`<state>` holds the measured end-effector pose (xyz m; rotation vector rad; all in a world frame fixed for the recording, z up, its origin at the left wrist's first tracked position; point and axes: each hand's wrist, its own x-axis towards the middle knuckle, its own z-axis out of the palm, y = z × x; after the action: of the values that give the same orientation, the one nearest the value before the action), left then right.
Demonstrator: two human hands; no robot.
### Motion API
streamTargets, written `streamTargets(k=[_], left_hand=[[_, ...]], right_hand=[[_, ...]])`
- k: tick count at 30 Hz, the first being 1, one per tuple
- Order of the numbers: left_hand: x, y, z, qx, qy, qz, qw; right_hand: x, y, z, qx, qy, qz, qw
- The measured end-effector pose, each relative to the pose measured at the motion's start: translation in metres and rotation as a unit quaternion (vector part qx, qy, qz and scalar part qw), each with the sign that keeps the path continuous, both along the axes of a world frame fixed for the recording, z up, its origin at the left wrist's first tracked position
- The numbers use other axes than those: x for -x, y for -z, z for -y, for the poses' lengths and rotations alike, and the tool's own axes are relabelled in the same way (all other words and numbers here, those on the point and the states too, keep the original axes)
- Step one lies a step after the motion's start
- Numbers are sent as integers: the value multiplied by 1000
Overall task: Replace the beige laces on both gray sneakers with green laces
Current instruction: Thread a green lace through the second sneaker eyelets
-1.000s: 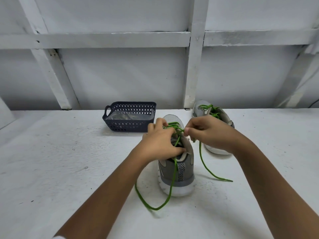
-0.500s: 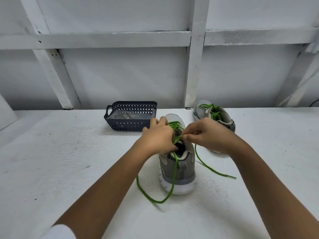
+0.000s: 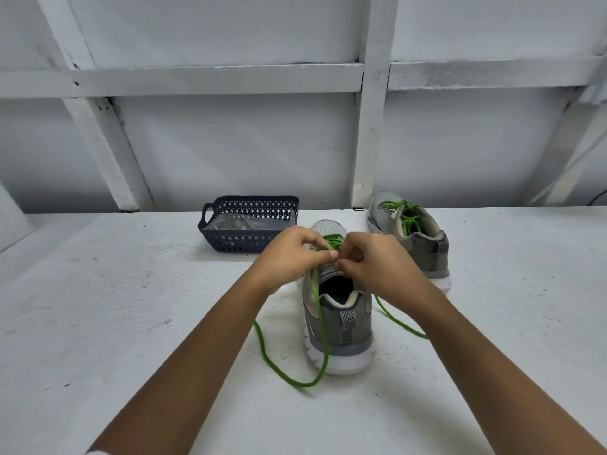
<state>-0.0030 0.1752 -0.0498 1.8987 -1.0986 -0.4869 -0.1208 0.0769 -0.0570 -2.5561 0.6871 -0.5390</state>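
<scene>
A gray sneaker (image 3: pixel 341 323) stands heel toward me in the middle of the white table, threaded with a green lace (image 3: pixel 323 343). Both hands meet over its tongue. My left hand (image 3: pixel 292 257) pinches the lace strand that drops down the shoe's left side and loops onto the table. My right hand (image 3: pixel 374 264) has curled fingers pinching the lace near the top eyelets; its other strand trails off to the right under my forearm. A second gray sneaker (image 3: pixel 414 238) with green lacing sits behind to the right.
A dark perforated basket (image 3: pixel 230 239) with beige laces inside stands at the back, left of the sneakers. A white framed wall (image 3: pixel 371 126) rises right behind the table. Bare table surface (image 3: pixel 115 307) spreads to the left and right.
Both hands have drawn together over the tongue, fingertips now nearly touching. The right strand has slackened and lies further under my right forearm.
</scene>
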Motion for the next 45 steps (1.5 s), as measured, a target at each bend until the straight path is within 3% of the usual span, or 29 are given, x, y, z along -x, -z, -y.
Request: streamTargets(k=[7, 11, 15, 19, 25, 27, 29, 30, 32, 36, 39, 42, 45], left_hand=[[4, 23, 3, 79, -45, 228, 969], [3, 29, -1, 100, -66, 364, 924], [6, 36, 0, 116, -88, 447, 883], [4, 42, -1, 141, -115, 470, 864], [5, 46, -2, 151, -113, 441, 877], [6, 45, -3, 150, -105, 413, 892], [5, 45, -4, 149, -99, 395, 901], [5, 45, -4, 149, -96, 388, 905], [4, 44, -5, 151, -89, 372, 912], [3, 42, -5, 155, -79, 353, 919], [2, 41, -5, 164, -68, 349, 920], [1, 40, -4, 170, -51, 343, 922], [1, 39, -3, 175, -37, 339, 924]], right_hand=[[-7, 2, 8, 44, -18, 3, 999], [-7, 0, 15, 23, -38, 9, 999], [-9, -6, 15, -31, -61, -14, 998], [-6, -8, 18, -98, -81, -14, 992], [-10, -4, 21, -102, -44, 3, 994], [-10, -8, 24, -208, -16, 73, 975], [-8, -13, 27, -348, -2, 171, 922], [-7, -16, 29, -369, 5, 209, 906], [-2, -21, 33, -301, 47, 214, 928], [11, -23, 34, -134, 115, 123, 977], [16, -22, 27, -99, 121, 46, 987], [14, -17, 18, 18, 80, 21, 996], [5, -13, 14, 50, -54, -2, 997]])
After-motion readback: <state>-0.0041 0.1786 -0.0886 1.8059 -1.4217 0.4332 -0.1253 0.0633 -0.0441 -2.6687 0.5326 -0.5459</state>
